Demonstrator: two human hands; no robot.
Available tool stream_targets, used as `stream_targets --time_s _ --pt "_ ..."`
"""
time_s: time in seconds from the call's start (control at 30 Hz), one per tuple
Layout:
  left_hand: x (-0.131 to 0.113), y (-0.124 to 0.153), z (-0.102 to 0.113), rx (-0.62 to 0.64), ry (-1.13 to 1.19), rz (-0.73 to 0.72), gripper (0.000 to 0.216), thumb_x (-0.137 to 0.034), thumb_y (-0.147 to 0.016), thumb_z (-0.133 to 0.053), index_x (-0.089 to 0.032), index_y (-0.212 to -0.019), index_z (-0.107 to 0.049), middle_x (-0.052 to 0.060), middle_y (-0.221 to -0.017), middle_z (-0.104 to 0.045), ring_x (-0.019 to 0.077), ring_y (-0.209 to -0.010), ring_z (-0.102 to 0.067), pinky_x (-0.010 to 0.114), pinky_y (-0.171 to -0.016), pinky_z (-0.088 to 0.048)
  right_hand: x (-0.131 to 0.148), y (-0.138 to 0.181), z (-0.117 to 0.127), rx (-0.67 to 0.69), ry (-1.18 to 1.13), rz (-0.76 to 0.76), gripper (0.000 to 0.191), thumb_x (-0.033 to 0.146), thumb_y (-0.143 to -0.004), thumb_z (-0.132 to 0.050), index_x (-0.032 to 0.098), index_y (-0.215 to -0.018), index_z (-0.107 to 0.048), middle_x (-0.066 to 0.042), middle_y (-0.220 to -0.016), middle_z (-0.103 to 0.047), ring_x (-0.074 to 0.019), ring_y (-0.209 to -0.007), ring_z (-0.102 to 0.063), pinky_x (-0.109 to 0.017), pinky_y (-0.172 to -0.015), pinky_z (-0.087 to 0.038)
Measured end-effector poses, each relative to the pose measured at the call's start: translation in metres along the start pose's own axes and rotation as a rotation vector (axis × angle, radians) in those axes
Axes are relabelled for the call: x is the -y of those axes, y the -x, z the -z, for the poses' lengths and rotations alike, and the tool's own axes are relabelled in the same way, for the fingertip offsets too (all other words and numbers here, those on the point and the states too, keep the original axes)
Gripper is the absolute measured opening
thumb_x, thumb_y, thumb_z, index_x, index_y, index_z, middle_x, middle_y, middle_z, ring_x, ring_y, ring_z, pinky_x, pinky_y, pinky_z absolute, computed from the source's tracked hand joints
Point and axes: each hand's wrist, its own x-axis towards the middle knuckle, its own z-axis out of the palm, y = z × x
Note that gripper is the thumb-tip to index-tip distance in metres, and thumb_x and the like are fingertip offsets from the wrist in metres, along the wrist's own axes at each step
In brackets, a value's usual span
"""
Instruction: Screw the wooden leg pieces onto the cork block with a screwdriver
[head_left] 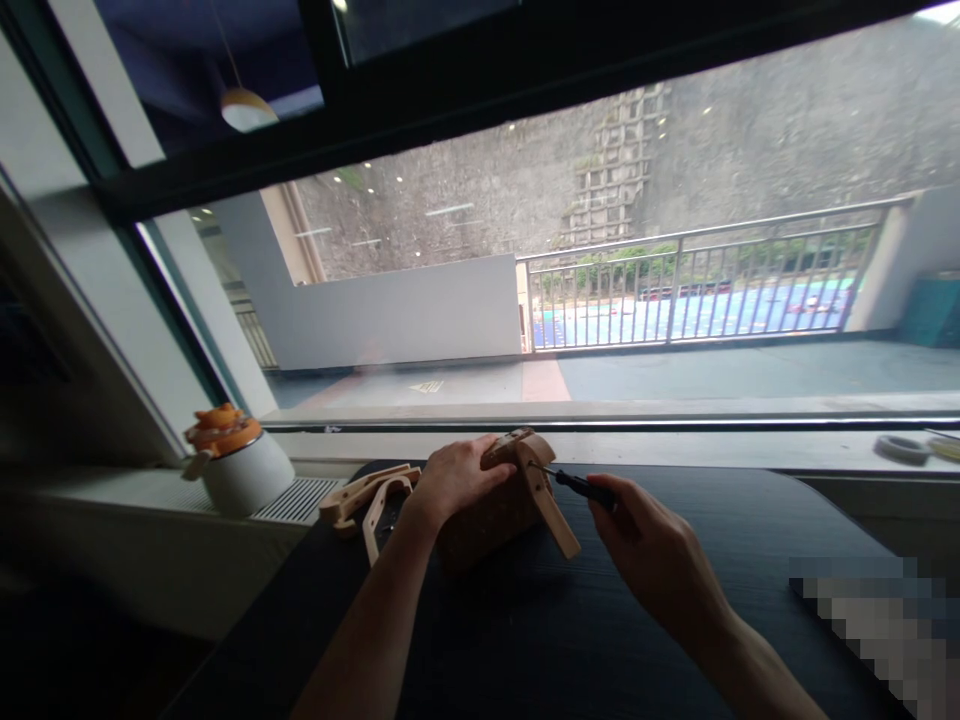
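Observation:
My right hand (645, 535) is closed around the black handle of a screwdriver (586, 489). Its thin shaft points left, and the tip meets a hole in a pale, bent wooden piece (553, 515). That piece stands against the end of a brown, block-like body (484, 530), dark and hard to make out, on the table. My left hand (456, 480) lies over the top of the brown body and grips it, its fingertips partly hidden. Left of it are more pale wooden pieces (367, 490) with holes, some curved, partly behind my left forearm.
The dark table (720, 600) has a rounded far edge against a white window sill (675, 450). A white pot (251, 475) with an orange lid stands on the ledge at left. A tape roll (900, 450) lies on the sill at right. Something pixelated covers the lower right.

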Motion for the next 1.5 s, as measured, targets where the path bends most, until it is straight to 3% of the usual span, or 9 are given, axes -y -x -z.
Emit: stream_targets --time_s 0.2,0.4,0.6,0.9,1.07,1.3,1.5 --pt "0.002 -0.001 -0.001 -0.005 -0.005 -0.022 0.053 -0.059 -0.083 -0.044 -0.029 -0.126 -0.052 0.005 -0.116 -0.065 0.0265 -0.105 -0.06 0.032 -0.084 -0.044 -0.003 0.0 0.0 0.015 0.051 -0.075 0.028 0.04 -0.091 -0.046 0.018 -0.1 -0.061 -0.003 -0.068 -0.068 -0.0159 -0.054 -0.062 -0.025 -0.049 -0.042" --pt "0.001 0.002 0.0 -0.023 -0.023 -0.038 0.048 -0.059 -0.084 -0.042 -0.031 -0.121 -0.054 0.003 -0.108 -0.067 0.0257 -0.096 -0.063 0.032 -0.077 -0.045 -0.003 -0.002 0.0 0.094 0.086 -0.156 0.039 0.05 -0.092 -0.04 0.021 -0.078 -0.063 -0.001 -0.056 -0.063 -0.0167 -0.049 -0.058 -0.025 -0.045 -0.036" --pt "0.0 0.005 0.001 -0.024 -0.023 -0.048 0.046 -0.06 -0.084 -0.041 -0.031 -0.117 -0.055 0.003 -0.105 -0.068 0.0252 -0.093 -0.063 0.03 -0.073 -0.044 -0.004 -0.001 -0.003 0.033 0.003 -0.209 0.031 0.043 -0.09 -0.046 0.022 -0.11 -0.055 0.001 -0.064 -0.063 -0.0152 -0.051 -0.057 -0.025 -0.049 -0.041" --pt "0.001 0.003 0.0 -0.012 -0.028 -0.048 0.05 -0.062 -0.084 -0.04 -0.031 -0.121 -0.053 0.003 -0.108 -0.067 0.0254 -0.096 -0.062 0.031 -0.076 -0.044 -0.006 0.001 -0.003 -0.01 0.068 0.005 0.025 0.036 -0.089 -0.049 0.02 -0.104 -0.06 -0.003 -0.074 -0.068 -0.0148 -0.056 -0.061 -0.025 -0.052 -0.045" --pt "-0.003 0.005 0.001 -0.023 -0.03 -0.1 0.046 -0.059 -0.084 -0.041 -0.029 -0.116 -0.056 0.003 -0.1 -0.068 0.0243 -0.091 -0.063 0.03 -0.074 -0.043 -0.002 0.0 0.001 -0.021 0.084 -0.084 0.03 0.044 -0.09 -0.048 0.02 -0.098 -0.063 -0.001 -0.064 -0.067 -0.0159 -0.052 -0.062 -0.024 -0.047 -0.041" --pt "0.008 -0.002 -0.002 0.009 0.034 -0.034 0.052 -0.061 -0.082 -0.044 -0.03 -0.123 -0.054 0.003 -0.114 -0.065 0.0267 -0.1 -0.061 0.033 -0.082 -0.044 -0.002 -0.002 0.0 0.147 0.101 -0.168 0.04 0.052 -0.091 -0.039 0.023 -0.081 -0.065 -0.001 -0.058 -0.065 -0.0171 -0.05 -0.06 -0.026 -0.046 -0.036" --pt "0.026 -0.007 0.001 0.089 0.227 -0.07 0.049 -0.057 -0.081 -0.049 -0.034 -0.124 -0.055 -0.001 -0.117 -0.064 0.0251 -0.102 -0.06 0.031 -0.085 -0.044 -0.009 -0.005 0.006 0.022 0.057 -0.264 0.035 0.051 -0.088 -0.046 0.022 -0.09 -0.065 -0.002 -0.065 -0.068 -0.0184 -0.055 -0.064 -0.026 -0.048 -0.043"
